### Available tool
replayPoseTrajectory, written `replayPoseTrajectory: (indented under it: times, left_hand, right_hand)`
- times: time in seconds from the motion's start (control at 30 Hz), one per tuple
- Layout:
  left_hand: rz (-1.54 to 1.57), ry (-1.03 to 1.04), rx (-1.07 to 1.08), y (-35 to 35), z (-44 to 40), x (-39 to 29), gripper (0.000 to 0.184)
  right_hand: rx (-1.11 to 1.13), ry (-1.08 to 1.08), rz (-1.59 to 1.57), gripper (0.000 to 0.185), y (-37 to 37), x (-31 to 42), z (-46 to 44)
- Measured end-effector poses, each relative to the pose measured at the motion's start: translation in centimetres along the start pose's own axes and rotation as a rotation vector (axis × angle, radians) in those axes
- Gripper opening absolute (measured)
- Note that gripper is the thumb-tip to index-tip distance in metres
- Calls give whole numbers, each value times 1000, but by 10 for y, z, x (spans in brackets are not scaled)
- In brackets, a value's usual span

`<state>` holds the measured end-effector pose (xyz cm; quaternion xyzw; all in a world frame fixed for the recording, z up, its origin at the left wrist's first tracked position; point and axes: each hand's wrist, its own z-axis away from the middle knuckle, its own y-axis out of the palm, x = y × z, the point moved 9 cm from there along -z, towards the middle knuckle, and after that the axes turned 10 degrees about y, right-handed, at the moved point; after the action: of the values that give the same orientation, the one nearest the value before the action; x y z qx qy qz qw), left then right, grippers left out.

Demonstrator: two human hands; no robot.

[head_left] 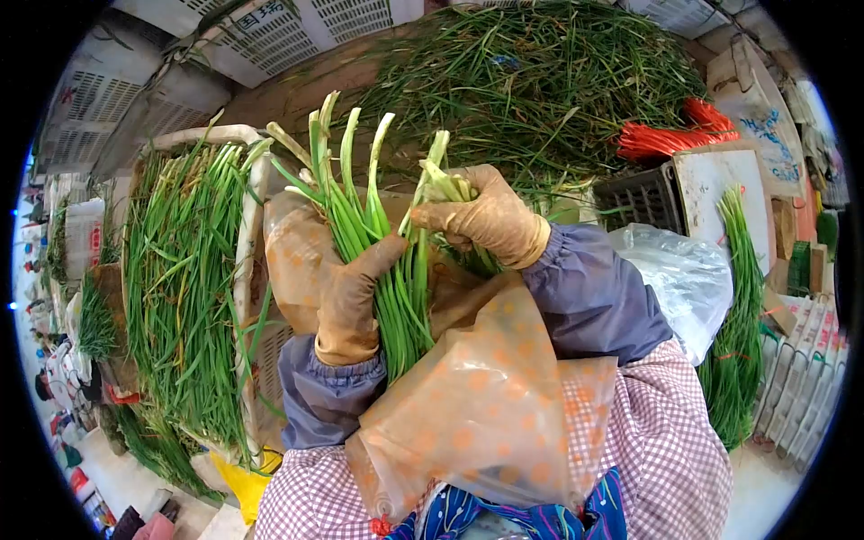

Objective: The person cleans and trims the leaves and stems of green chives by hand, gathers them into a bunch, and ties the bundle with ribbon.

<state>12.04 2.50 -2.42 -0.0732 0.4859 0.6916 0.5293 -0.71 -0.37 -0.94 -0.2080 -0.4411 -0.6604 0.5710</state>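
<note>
My left hand (360, 292), in a brown stained glove, is wrapped round a bunch of long green stalks (405, 310) with pale ends pointing up and away. My right hand (486, 216), gloved too, is closed on a smaller group of stalks (444, 187) close beside the bunch. The lower part of the bunch rests against a translucent orange-dotted plastic apron (468, 396) over my lap.
At the left a white crate (249, 225) holds many green stalks. A large heap of loose greens (540, 90) lies ahead, with red ties (675, 133) at its right. A tied bundle (738, 333) and a clear plastic bag (675, 279) are at the right.
</note>
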Motion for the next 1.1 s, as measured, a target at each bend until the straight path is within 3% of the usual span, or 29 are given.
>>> replayPoseTrajectory:
  times: [0.1,0.23,0.37,0.43,0.5,0.63,0.7,0.83,0.97,1.1]
  left_hand:
    - [-16,37,-154,-5,2,-4,20]
    - [-1,27,-55,7,1,-8,23]
    - [-18,36,17,13,2,-13,24]
    - [34,9,48,16,4,-12,24]
    - [3,25,-64,5,4,-15,23]
    - [19,-12,-25,15,6,-12,22]
    - [160,-11,-25,21,2,-7,19]
    - [86,-8,-55,8,7,-12,19]
    - [81,27,-54,-1,5,-8,18]
    - [91,46,-29,-4,1,-9,20]
  right_hand:
    - [122,1,-138,12,0,-6,3]
    - [63,27,-89,14,-14,-10,6]
    - [-113,-199,-106,24,-51,4,6]
    - [-256,-386,-334,29,-79,18,11]
    - [-157,-459,-448,24,-90,35,16]
    - [-61,-140,-151,23,-37,27,9]
    - [-75,-154,-127,19,-16,21,0]
    - [31,-94,-440,11,-8,5,-9]
    - [-1,33,-303,10,-9,-6,-12]
    - [39,21,-419,8,-1,-8,-11]
